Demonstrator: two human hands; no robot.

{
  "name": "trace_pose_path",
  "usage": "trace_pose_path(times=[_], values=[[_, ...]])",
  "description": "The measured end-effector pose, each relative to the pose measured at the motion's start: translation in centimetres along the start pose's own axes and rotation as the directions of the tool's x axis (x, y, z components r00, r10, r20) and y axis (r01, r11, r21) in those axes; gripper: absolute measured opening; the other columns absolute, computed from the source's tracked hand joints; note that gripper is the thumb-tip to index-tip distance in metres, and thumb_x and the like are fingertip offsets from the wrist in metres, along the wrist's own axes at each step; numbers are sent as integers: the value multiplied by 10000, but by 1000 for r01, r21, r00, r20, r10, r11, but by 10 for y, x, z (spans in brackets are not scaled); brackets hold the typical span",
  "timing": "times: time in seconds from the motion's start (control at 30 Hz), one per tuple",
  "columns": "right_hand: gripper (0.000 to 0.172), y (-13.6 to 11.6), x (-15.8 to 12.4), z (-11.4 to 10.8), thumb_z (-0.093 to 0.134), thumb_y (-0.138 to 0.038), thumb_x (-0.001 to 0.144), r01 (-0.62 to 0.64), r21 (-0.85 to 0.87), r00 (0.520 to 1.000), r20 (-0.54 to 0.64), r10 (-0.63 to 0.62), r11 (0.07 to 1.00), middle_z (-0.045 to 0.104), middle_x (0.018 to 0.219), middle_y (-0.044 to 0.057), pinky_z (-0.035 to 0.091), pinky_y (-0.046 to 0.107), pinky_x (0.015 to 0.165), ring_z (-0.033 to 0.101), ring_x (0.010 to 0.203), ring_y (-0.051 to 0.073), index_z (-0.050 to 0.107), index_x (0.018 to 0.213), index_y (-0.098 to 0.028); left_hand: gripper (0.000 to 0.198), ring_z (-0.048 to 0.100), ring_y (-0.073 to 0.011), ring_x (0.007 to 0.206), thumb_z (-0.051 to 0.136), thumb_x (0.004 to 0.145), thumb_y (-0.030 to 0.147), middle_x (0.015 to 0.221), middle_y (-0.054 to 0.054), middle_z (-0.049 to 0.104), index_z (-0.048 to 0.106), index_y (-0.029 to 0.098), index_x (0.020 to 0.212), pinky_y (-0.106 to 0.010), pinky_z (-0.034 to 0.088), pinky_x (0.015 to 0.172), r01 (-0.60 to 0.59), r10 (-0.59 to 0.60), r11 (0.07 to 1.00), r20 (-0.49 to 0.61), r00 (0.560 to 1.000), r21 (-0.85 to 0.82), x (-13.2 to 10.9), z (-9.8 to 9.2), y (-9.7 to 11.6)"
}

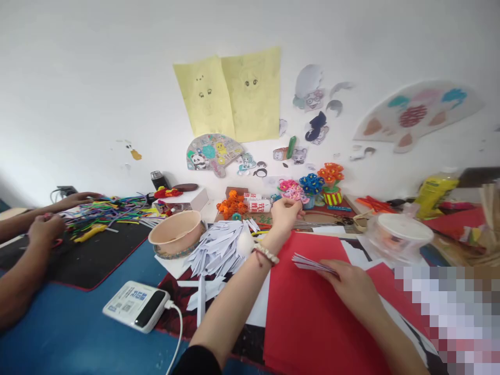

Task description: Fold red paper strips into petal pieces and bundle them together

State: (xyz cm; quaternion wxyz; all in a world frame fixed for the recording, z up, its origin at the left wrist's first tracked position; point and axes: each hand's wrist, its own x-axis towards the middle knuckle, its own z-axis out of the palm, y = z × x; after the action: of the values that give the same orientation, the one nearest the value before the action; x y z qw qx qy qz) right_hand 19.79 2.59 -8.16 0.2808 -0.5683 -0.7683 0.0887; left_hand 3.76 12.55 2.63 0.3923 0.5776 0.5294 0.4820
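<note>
My left hand (287, 213) reaches forward over the back of the table, fingers pinched together beside the pink pipe-cleaner flowers (292, 190). What it pinches, if anything, is too small to make out. A thin stack of white paper strips (312, 262) is gripped in my right hand (351, 284), above large red paper sheets (302, 307). To the left of my left forearm lies a heap of cut white paper strips (219, 247). Blue flowers (311, 183) and orange flowers (330, 174) in a striped pot stand just behind my left hand.
A peach-coloured bowl (175, 232) stands left of the paper heap, with a white power bank (136, 306) and cable in front. At far left a co-worker's hands (46, 229) are near colourful pipe cleaners (109, 211). A plastic-wrapped spool (404, 229) and yellow bottle (436, 192) stand right.
</note>
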Motion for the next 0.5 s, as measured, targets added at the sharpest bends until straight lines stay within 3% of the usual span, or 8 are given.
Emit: trace_pose_path(times=[0.13,0.37,0.5], values=[[357,3,-1,0,434,-355,906,-45,16,999,-12,45,999,756,1087,95,531,375,795,708,968,293,744,1005,-208,349,636,-221,1008,601,931,339,1204,-103,612,573,146,1220,-422,554,844,36,-34,998,39,999,-54,28,37,4],[372,9,-2,7,443,-452,887,-89,121,996,4,89,989,766,1045,74,556,365,768,719,942,284,740,976,-246,293,597,-237,1102,596,933,320,1267,-97,591,601,176,1187,-465,511,931,-49,48,993,12,999,110,61,81,20],[401,13,-3,7,423,-493,866,-145,124,989,7,145,982,773,1031,57,576,361,719,730,913,284,748,943,-272,281,619,-216,1051,583,941,335,1236,-90,606,602,195,1185,-423,534,892,-17,10,991,52,999,131,86,113,25]])
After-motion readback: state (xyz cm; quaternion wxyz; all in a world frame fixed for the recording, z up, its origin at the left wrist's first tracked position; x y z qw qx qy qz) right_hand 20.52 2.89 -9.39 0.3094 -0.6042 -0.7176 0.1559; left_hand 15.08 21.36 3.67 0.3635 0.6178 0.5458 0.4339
